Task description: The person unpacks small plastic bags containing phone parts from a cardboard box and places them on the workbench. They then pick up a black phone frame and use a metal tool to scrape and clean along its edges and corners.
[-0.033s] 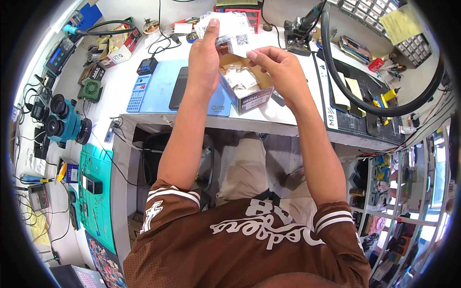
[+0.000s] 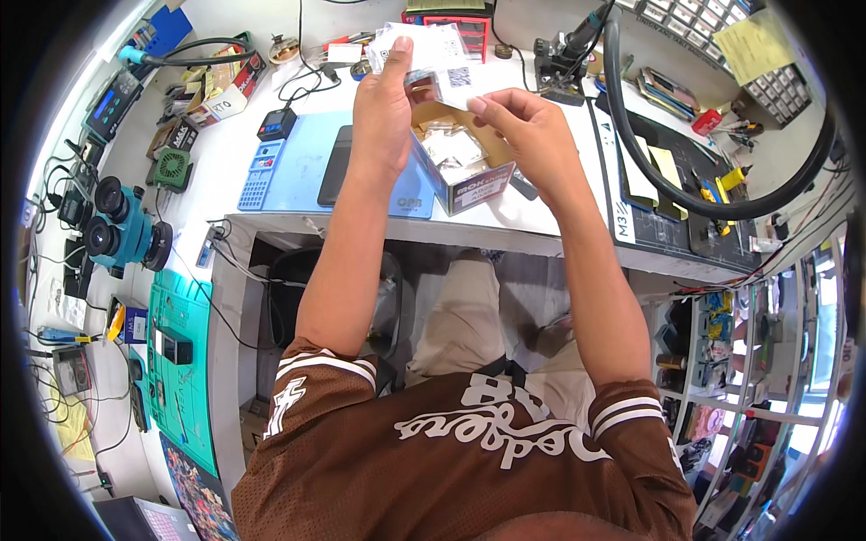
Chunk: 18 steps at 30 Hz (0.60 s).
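My left hand point(image 2: 383, 117) is closed around a stack of small clear packets with white labels point(image 2: 433, 41), its thumb pressed on top. Between thumb and fingertips, my right hand point(image 2: 528, 131) pinches the near corner of one packet with a printed square code point(image 2: 457, 83). That packet's other end reaches back to the stack in my left hand. Just below both hands stands an open cardboard box point(image 2: 478, 189), with more small white packets point(image 2: 451, 146) inside. My left fingers are mostly hidden behind the stack.
Beside the box lie a blue work mat point(image 2: 302, 171) and a dark flat device point(image 2: 336, 167). A thick black hose point(image 2: 722, 212) loops over the right side, above a black mat with tools. A teal microscope point(image 2: 122, 225) stands at the left.
The packet pinched by my right hand has shifted slightly to the right and tilted. My left hand and the box stay almost in place.
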### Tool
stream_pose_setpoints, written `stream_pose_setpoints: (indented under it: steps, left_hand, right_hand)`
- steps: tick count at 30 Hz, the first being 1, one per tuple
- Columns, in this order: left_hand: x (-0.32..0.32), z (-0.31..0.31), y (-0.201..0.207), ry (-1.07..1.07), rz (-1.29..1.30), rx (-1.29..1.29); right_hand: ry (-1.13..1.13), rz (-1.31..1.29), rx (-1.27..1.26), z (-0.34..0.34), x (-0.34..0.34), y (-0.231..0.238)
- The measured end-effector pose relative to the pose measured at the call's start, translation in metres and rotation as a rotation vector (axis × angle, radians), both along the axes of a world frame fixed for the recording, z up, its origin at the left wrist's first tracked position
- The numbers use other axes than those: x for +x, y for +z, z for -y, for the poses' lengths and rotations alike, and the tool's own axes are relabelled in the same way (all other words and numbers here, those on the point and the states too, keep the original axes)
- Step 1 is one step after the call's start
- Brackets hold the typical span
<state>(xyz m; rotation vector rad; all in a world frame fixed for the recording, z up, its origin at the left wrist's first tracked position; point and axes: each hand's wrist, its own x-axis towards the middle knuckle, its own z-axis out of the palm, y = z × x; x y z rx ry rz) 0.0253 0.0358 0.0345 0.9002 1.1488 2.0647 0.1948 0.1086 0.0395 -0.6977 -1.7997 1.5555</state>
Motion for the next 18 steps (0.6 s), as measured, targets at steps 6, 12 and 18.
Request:
stream_pose_setpoints:
  steps: [6,12,18]
  left_hand:
    - [-0.011,-0.006,-0.01,0.065,-0.013,0.028]
    - [0.005,-0.006,-0.008,-0.033,0.021,0.075]
    - [0.009,0.001,-0.005,-0.164,0.146,0.107]
  right_hand:
    - [-0.097,0.213,0.42,-0.015,0.005,-0.013]
    - [-0.109,0.01,0.227,-0.004,-0.009,-0.004]
    - [-0.029,-0.102,0.038,-0.018,-0.015,-0.005]
